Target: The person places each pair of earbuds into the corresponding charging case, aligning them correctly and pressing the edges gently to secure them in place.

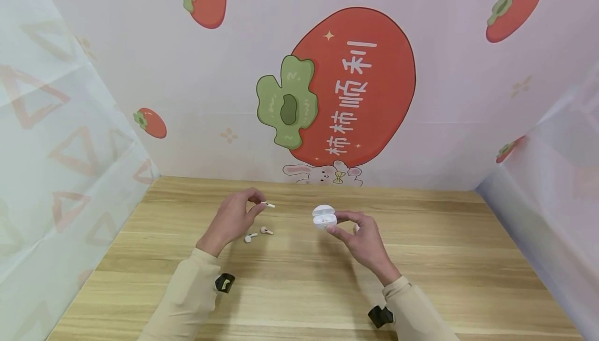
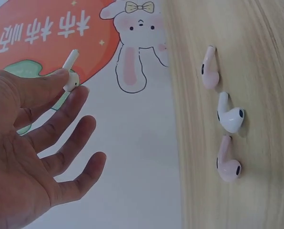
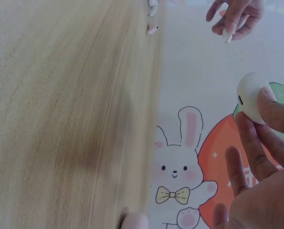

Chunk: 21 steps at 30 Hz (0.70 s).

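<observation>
My left hand [image 1: 234, 220] pinches a white wireless earbud [image 2: 71, 80] between thumb and index finger, held above the table, its other fingers spread. In my right hand [image 1: 366, 239] is a white earbud charging case [image 1: 324, 220], gripped by thumb and fingers, its lid raised. The right wrist view shows only the outside of the case. On the table near the left hand lie a white earbud [image 2: 231, 114] and two pink earbuds, one pink earbud [image 2: 210, 71] above it and another pink earbud [image 2: 228, 164] below it in the left wrist view.
A pink rounded object [image 3: 135, 222] sits on the wooden table [image 1: 290, 289], mostly hidden behind the right hand in the head view. Behind the table stands a pale backdrop [image 1: 444, 138] printed with persimmons and a rabbit. Fabric sides rise at left and right.
</observation>
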Tool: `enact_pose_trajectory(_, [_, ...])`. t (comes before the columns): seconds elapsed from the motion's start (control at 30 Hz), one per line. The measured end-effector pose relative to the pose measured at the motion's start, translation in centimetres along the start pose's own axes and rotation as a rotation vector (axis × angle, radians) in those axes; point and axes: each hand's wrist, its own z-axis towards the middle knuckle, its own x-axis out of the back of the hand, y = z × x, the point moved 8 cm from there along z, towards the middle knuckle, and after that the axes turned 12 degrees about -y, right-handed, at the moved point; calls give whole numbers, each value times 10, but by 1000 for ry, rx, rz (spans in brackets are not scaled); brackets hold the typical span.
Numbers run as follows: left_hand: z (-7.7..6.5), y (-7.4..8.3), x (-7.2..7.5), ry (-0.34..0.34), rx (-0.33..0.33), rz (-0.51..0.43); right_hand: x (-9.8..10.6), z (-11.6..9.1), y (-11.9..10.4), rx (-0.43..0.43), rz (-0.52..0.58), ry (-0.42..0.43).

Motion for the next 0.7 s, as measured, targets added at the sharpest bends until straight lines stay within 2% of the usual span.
enact_pose_trajectory(0.3, [2,11,2,7,-26,-38,0,0,-2,5,-13,3])
enact_pose_trajectory(0.7, [2,12,-2,0,-41,-28,0,-1,-1,-11,-17,-3])
